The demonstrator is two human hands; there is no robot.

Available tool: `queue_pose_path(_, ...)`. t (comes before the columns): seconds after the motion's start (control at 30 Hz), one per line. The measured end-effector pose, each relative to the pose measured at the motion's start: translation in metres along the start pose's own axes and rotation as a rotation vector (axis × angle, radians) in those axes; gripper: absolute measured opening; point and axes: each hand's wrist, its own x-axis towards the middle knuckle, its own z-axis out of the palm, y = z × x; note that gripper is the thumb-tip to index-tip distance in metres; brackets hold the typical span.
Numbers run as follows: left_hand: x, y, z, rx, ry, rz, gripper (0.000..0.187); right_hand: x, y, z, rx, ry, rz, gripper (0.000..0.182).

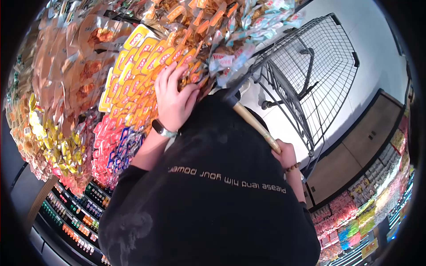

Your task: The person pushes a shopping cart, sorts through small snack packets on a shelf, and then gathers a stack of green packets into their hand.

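My left hand [171, 98], with a watch on its wrist, reaches onto a slope of orange-and-yellow snack packets [137, 66]. Its fingertips rest against the packets at the right end of the rows, the thumb held apart; no packet shows in its grasp. Wrapped round the end of the tan shopping cart handle [254, 120] is my right hand [286, 155], which wears a bead bracelet. The wire shopping cart [326, 57] extends away to the right, and no goods show in its basket. Clear-and-orange packets [204, 22] and pale blue packets [230, 60] lie just beyond my left hand.
Brown packs [66, 57] hang at the far left, above yellow packets [60, 137] and pink packets [104, 133]. Shelves of small goods [73, 217] stand lower left. Along the right run brown cabinets [355, 150] and a display of colourful bags [368, 204].
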Motion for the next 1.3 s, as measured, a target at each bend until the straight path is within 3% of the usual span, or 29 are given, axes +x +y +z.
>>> queue_pose_path(0.2,-0.002,-0.006,-0.005,-0.045,-0.033,0.020,0.015,-0.002,-0.010,-0.004,0.090,-0.028,0.080,0.014)
queue_pose_path(0.33,-0.001,-0.008,-0.001,-0.057,0.005,0.061,0.018,0.001,-0.010,-0.011,0.052,-0.065,-0.014,0.026)
queue_pose_path(0.4,0.002,-0.011,0.002,-0.051,0.041,0.101,0.019,0.006,-0.007,-0.003,0.167,0.067,-0.045,0.032)
queue_pose_path(0.53,-0.001,-0.012,-0.001,-0.052,-0.004,0.090,0.016,0.042,-0.034,0.008,0.142,0.440,-0.316,0.033)
queue_pose_path(0.6,-0.004,-0.009,-0.004,-0.077,-0.003,0.081,0.018,0.064,-0.065,0.012,0.113,0.472,-0.373,0.030)
queue_pose_path(0.77,-0.019,-0.005,-0.010,-0.133,0.078,0.047,0.023,0.114,-0.122,0.012,-0.003,0.231,-0.584,0.016)
queue_pose_path(0.8,-0.024,-0.003,-0.013,-0.146,0.090,0.035,0.023,0.127,-0.126,0.007,-0.112,0.262,-0.702,0.014)
queue_pose_path(0.9,-0.041,-0.001,-0.019,-0.161,0.130,-0.021,0.023,0.144,-0.156,0.004,0.058,0.363,-0.742,0.012)
queue_pose_path(1.0,-0.061,-0.001,-0.021,-0.156,0.137,-0.071,0.023,0.161,-0.169,0.018,0.201,0.336,-0.699,0.021)
queue_pose_path(1.07,-0.074,0.001,-0.023,-0.139,0.130,-0.105,0.023,0.166,-0.171,0.031,0.291,0.202,-0.678,0.042)
queue_pose_path(1.17,-0.089,-0.003,-0.027,-0.109,0.114,-0.149,0.024,0.165,-0.175,0.044,0.310,0.077,-0.610,0.058)
queue_pose_path(1.3,-0.106,-0.001,-0.028,-0.096,0.124,-0.189,0.025,0.168,-0.184,0.046,0.294,0.060,-0.636,0.057)
